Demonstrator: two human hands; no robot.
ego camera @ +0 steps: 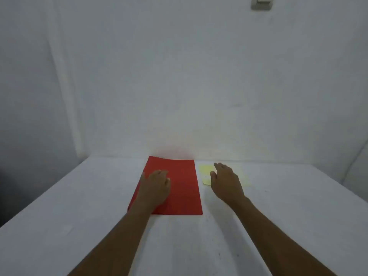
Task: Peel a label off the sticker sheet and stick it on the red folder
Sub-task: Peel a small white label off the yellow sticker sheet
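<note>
The red folder [183, 188] lies flat on the white table, near the far wall. My left hand [156, 186] rests palm down on the folder's left half, fingers loosely curled, holding nothing. A pale yellow sticker sheet [205, 172] lies just right of the folder. My right hand [226, 182] is over the sheet with its fingers spread, covering much of it. Whether that hand touches the sheet I cannot tell.
The white table [79, 216] runs to a white wall at the back. Its left edge drops off near a dark area at the far left. A light switch [261, 3] sits high on the wall.
</note>
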